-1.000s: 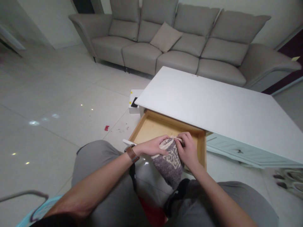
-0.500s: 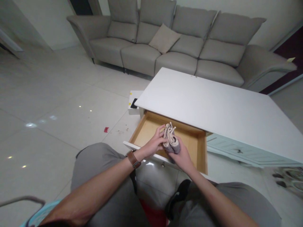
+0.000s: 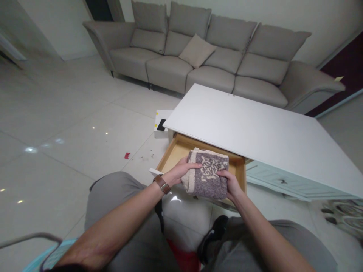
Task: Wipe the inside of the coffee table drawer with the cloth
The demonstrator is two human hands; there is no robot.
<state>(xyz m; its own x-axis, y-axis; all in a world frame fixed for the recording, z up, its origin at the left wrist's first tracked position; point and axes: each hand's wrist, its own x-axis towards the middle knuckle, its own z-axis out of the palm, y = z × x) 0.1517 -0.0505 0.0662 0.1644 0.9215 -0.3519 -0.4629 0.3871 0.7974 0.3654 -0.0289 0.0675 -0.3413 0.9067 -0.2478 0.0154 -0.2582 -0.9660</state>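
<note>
A folded towel (image 3: 210, 185), purple-grey with a cream pattern and a cream border, is held flat between my two hands above the open drawer (image 3: 167, 156). My left hand (image 3: 183, 170) grips its left edge, thumb lying on top and the other fingers underneath, hidden. On the right edge my right hand (image 3: 231, 185) has the same kind of hold, its thumb on the pattern. The towel covers much of the drawer's wooden inside and its white front.
The drawer belongs to a white coffee table (image 3: 241, 121). Behind it stands a grey sofa (image 3: 170, 73) with a beige cushion (image 3: 197, 51). A white box (image 3: 160, 134) with a black flat object (image 3: 161, 125) sits by the table's left corner. A red scrap (image 3: 127, 155) lies on the floor.
The towel has turned from end-on, its folded layers showing, to lying flat with its patterned face up. My right hand has moved to the right, along with the towel's right edge.
</note>
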